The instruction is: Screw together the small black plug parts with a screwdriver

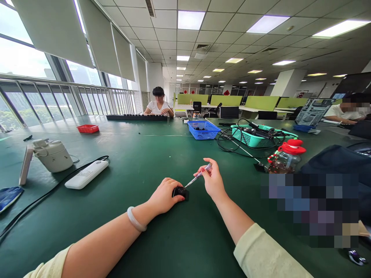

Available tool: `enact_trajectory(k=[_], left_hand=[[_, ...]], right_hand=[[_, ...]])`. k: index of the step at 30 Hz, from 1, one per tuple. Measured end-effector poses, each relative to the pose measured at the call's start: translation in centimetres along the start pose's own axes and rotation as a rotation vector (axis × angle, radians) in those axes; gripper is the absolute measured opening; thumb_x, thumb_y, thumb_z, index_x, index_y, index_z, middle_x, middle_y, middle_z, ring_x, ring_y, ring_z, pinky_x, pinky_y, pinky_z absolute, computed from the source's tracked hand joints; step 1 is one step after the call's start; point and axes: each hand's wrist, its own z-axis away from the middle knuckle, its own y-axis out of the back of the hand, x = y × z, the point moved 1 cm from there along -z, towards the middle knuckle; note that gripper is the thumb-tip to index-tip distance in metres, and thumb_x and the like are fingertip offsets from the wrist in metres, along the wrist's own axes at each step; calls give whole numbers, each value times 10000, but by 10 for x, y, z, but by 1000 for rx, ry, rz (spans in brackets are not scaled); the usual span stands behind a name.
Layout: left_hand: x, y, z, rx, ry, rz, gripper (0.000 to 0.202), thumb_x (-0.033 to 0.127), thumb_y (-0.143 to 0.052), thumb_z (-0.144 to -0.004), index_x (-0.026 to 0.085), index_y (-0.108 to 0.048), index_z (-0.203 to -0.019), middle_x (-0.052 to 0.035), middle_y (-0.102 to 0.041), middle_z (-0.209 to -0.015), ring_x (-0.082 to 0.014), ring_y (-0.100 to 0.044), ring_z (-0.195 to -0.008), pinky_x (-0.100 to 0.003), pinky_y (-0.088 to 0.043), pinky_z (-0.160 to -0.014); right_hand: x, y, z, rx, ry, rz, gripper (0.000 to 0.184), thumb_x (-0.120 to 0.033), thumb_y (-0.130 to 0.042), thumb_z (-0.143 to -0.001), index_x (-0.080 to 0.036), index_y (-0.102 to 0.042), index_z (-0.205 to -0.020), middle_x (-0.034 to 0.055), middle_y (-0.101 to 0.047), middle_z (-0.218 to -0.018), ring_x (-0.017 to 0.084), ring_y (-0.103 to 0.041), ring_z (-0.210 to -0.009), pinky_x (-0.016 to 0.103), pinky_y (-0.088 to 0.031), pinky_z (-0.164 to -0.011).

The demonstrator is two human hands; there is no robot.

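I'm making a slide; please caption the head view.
Left hand holds a small black part on a green table; right hand angles a screwdriver at it.

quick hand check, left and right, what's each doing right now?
Left hand: closed, holding a small black part.
Right hand: closed, holding a slim screwdriver, tip at the black part.
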Motion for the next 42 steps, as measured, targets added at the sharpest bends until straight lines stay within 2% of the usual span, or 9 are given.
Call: enact_trajectory(k=[8, 19, 21, 25, 27, 30, 37, 40, 42], left_hand=[[-1, 0, 0, -3, 4, -10, 313, 368, -735, -758, 226, -681, -1032, -53, -709, -1067, -282, -543, -1138, -440, -441, -1009], [1, 1, 0, -3, 16, -4, 283, 365, -723, -763, 238, -682, -1013, -53, -707, -1074, -285, -547, -1147, -445, -440, -1015], [1, 1, 1, -1, 19, -1, 277, 354, -728, -759, 241, -682, -1007, -47, -708, -1061, -281, -549, -1141, -437, -443, -1010], [-2, -1, 1, 11, 15, 7, 275, 359, -726, -760, 236, -682, -1001, -48, -705, -1047, -275, -558, -1113, -433, -453, -992], [-3, -1, 1, 21, 13, 12, 281, 364, -724, -760, 231, -681, -1003, -55, -703, -1051, -276, -561, -1104, -440, -455, -989], [-3, -1, 1, 11, 15, 19, 285, 360, -728, -756, 231, -681, -1006, -53, -707, -1051, -276, -558, -1112, -444, -452, -997], [1, 2, 1, -32, 21, 7, 292, 320, -732, -764, 221, -673, -1033, -52, -705, -1089, -279, -526, -1156, -435, -422, -1028], [2, 2, 1, -34, 15, -2, 289, 323, -726, -775, 221, -665, -1038, -44, -705, -1093, -271, -521, -1160, -430, -415, -1033], [2, 2, 2, -33, 5, -7, 277, 330, -717, -784, 229, -662, -1036, -38, -706, -1084, -268, -525, -1154, -429, -419, -1027]], right_hand=[[-16, -7, 10, -71, 115, 105, 292, -372, -558, -882, -263, -476, -1141, -27, -611, -807, 189, -698, -725, 386, -530, -771], [22, 5, -7, 114, -200, -86, 386, -437, -652, -764, -253, -466, -1048, -73, -593, -689, 198, -706, -610, 419, -559, -755], [15, 2, -3, 92, -126, -48, 335, -411, -612, -804, -253, -463, -1060, -63, -596, -706, 195, -707, -626, 409, -552, -759], [-10, -11, 12, -33, 158, 146, 253, -330, -520, -895, -266, -485, -1137, -20, -617, -796, 191, -701, -715, 370, -528, -750], [-18, -15, 16, -74, 210, 191, 245, -315, -513, -904, -275, -497, -1145, -15, -620, -813, 187, -693, -723, 357, -524, -739], [-14, -15, 13, -43, 165, 162, 277, -332, -509, -900, -267, -476, -1167, -21, -606, -805, 183, -693, -700, 362, -532, -740], [25, 2, -10, 120, -146, -10, 417, -449, -609, -795, -243, -451, -1122, -68, -568, -709, 193, -685, -569, 418, -557, -736], [21, 2, -7, 121, -128, 22, 398, -444, -601, -808, -241, -455, -1119, -66, -577, -711, 192, -684, -565, 418, -559, -726], [9, -1, 0, 75, -21, 88, 338, -390, -548, -856, -239, -454, -1144, -46, -589, -743, 194, -697, -627, 402, -554, -734]])
